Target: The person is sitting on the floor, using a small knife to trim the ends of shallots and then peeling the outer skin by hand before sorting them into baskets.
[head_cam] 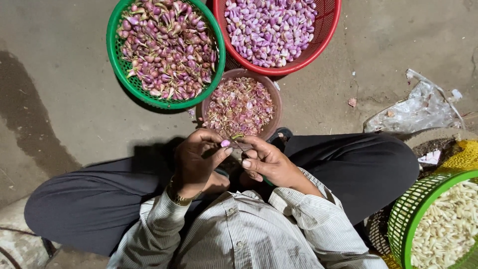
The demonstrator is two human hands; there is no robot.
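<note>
My left hand (196, 159), with a watch on its wrist, pinches a small purple clove (225, 143) between thumb and fingers. My right hand (269, 162) meets it from the right, fingertips at the clove, closed around a thin tool whose green handle end (269, 182) shows under the palm; its blade is hard to make out. Both hands hover over my lap, just in front of a brown bowl (277, 102) full of pink-purple peelings.
A green basket (112, 55) of unpeeled purple cloves and a red basket (321, 45) of peeled ones stand beyond the bowl on the concrete floor. At lower right is another green basket (404, 219) of white cloves, a yellow mesh sack (465, 157) and a crumpled plastic bag (418, 109).
</note>
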